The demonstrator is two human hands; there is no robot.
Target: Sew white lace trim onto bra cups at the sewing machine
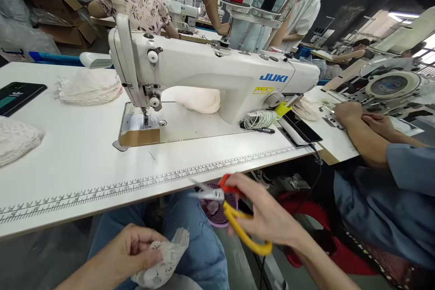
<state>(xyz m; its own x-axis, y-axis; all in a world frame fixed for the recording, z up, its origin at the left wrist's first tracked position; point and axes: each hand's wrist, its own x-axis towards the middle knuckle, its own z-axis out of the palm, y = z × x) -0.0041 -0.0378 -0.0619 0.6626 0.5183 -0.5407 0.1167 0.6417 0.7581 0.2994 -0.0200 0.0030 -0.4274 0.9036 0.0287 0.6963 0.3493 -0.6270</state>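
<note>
My left hand point(136, 251) pinches a small piece of white lace point(166, 260) low in the view, over my lap. To its right, my right hand point(265, 217) holds scissors point(246, 233) with red and yellow handles. Their blades are parted, blurred, and point left near the table's front edge, apart from the lace. Behind both hands stands a white JUKI sewing machine point(204, 63). Stacked white lace pieces point(90, 88) lie left of its needle, and more lace point(16, 140) sits at the left edge.
A ruler strip point(152, 186) runs along the table's front. A purple basket point(220, 215) is below the edge. A black phone point(20, 95) lies at the left, a coiled cord point(260, 119) by the machine base. At right, a person's hands point(360, 118) work at another machine.
</note>
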